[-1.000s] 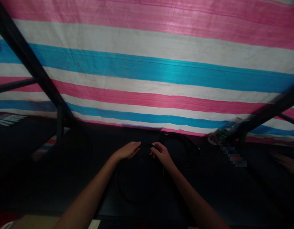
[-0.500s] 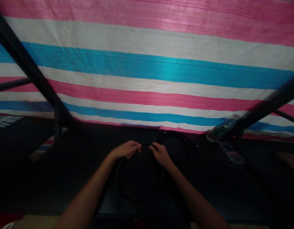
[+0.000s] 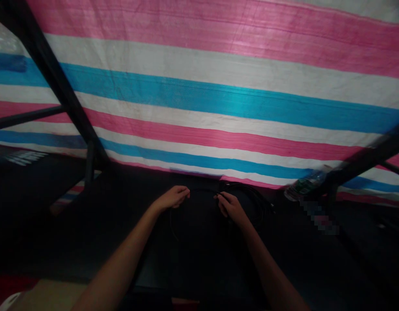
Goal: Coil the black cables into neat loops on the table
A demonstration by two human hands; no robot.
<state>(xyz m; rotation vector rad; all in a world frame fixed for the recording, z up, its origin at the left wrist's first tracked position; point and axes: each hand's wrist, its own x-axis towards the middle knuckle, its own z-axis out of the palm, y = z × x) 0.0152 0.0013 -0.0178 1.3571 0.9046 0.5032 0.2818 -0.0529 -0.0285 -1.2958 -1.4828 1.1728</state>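
A thin black cable (image 3: 202,190) runs between my two hands over a dark table (image 3: 128,224). My left hand (image 3: 173,198) pinches the cable at its left end, fingers closed. My right hand (image 3: 230,205) grips it on the right, fingers curled round it. Loops of the same cable hang down in front of me and are hard to make out in the dark. Behind my right hand lies a coil of black cable (image 3: 251,198).
A pink, white and blue striped tarp (image 3: 218,95) hangs behind the table. Black frame bars (image 3: 56,82) cross at left and right. A plastic bottle (image 3: 304,186) lies at the right by the tarp's lower edge.
My hands have drawn apart along the cable, the right one moving to the right. The camera has shifted a little.
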